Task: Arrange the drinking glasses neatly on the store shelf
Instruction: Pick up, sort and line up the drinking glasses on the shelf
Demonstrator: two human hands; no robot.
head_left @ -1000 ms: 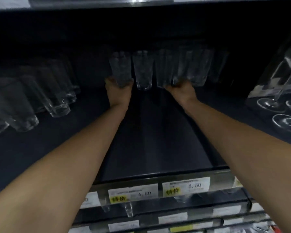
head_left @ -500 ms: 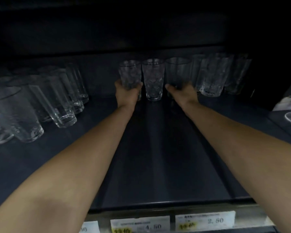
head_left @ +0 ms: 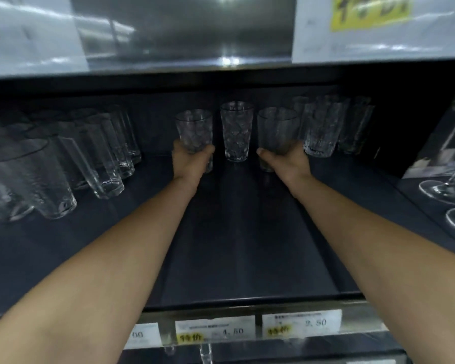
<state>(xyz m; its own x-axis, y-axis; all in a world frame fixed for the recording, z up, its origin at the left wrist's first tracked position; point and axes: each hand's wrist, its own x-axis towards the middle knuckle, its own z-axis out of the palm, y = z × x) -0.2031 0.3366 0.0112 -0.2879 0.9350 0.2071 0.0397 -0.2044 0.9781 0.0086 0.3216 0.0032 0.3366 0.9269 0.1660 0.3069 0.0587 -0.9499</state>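
Both my arms reach deep into a dark shelf (head_left: 242,258). My left hand (head_left: 191,162) grips the lower part of a clear patterned drinking glass (head_left: 194,130). My right hand (head_left: 286,161) grips the base of a second clear glass (head_left: 277,130). Between the two stands a third patterned glass (head_left: 236,131), upright on the shelf and touched by neither hand. Both held glasses are upright and sit a little nearer to me than the middle one.
Several ribbed glasses (head_left: 323,127) stand close to the right of my right hand. Rows of taller clear glasses (head_left: 100,158) fill the left side. Wine glass bases (head_left: 441,190) sit at the far right. Price tags (head_left: 301,324) line the shelf's front edge.
Both hands have drawn their glasses slightly toward me, away from the middle glass. The camera has tilted up, so the shelf above with its labels now shows.
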